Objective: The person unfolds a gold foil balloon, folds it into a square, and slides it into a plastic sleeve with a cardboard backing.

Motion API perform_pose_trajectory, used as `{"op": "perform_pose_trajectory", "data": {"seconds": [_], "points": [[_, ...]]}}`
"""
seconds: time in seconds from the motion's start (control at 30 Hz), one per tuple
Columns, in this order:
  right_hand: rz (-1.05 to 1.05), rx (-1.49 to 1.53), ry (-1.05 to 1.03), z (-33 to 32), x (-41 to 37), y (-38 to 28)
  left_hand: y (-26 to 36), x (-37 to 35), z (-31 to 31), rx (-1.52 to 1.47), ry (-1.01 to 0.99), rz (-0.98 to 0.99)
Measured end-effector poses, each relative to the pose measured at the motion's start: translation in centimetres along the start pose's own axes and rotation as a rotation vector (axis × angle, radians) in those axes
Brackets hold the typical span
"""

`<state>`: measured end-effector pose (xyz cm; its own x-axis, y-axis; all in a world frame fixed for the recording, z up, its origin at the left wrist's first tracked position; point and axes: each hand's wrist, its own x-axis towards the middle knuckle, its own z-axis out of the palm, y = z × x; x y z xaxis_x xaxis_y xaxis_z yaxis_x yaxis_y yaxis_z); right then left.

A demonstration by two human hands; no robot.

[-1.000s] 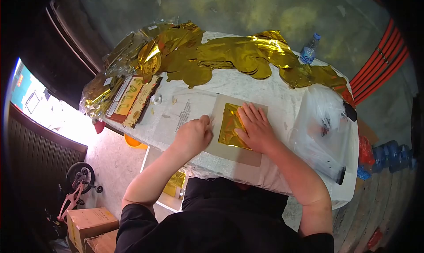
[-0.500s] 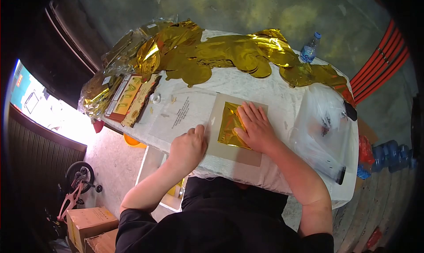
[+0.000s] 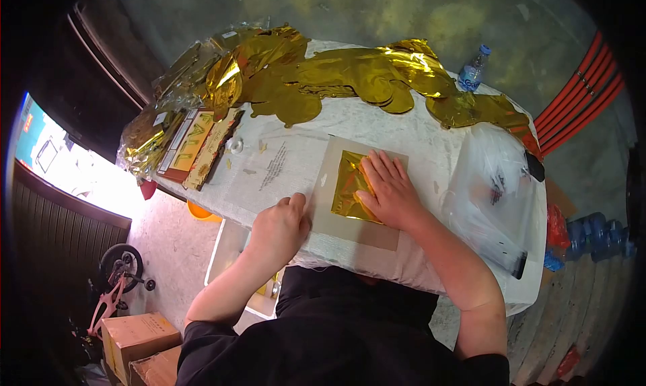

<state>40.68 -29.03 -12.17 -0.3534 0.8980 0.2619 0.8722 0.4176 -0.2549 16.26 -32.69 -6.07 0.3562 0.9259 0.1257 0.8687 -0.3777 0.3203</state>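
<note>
My right hand (image 3: 392, 192) lies flat with fingers spread, pressing on a folded piece of shiny gold foil (image 3: 346, 196). The foil rests on a grey-brown card sheet (image 3: 377, 238) on the table. Near the left edge of the card, my left hand (image 3: 281, 228) is closed with thumb and fingers together. It is by the edge of a clear plastic bag (image 3: 252, 177) with printed text; whatever is in its fingers, if anything, is hidden.
Flat gold foil balloons (image 3: 350, 73) spread along the far side of the white-covered table (image 3: 417, 127). A water bottle (image 3: 473, 69) stands behind them. Clear plastic bags (image 3: 488, 197) lie at right, decorated cards (image 3: 202, 147) at left. Cardboard boxes (image 3: 141, 339) are on the floor.
My left hand has shifted slightly to the left, away from the card. My right hand stays flat on the gold foil.
</note>
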Motion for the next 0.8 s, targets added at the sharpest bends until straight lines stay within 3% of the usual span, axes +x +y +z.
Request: {"op": "perform_pose_trajectory", "data": {"seconds": [0.47,0.67,0.8], "points": [[0.024,-0.019,-0.062,-0.6,0.1,-0.2,1.3,0.7,1.9,0.008,0.040,0.065],[0.029,-0.023,-0.083,-0.6,0.1,-0.2,0.7,4.3,3.4,0.059,0.175,0.171],[0.040,-0.009,-0.104,-0.8,0.1,-0.3,0.2,6.2,4.1,0.043,0.155,0.118]]}}
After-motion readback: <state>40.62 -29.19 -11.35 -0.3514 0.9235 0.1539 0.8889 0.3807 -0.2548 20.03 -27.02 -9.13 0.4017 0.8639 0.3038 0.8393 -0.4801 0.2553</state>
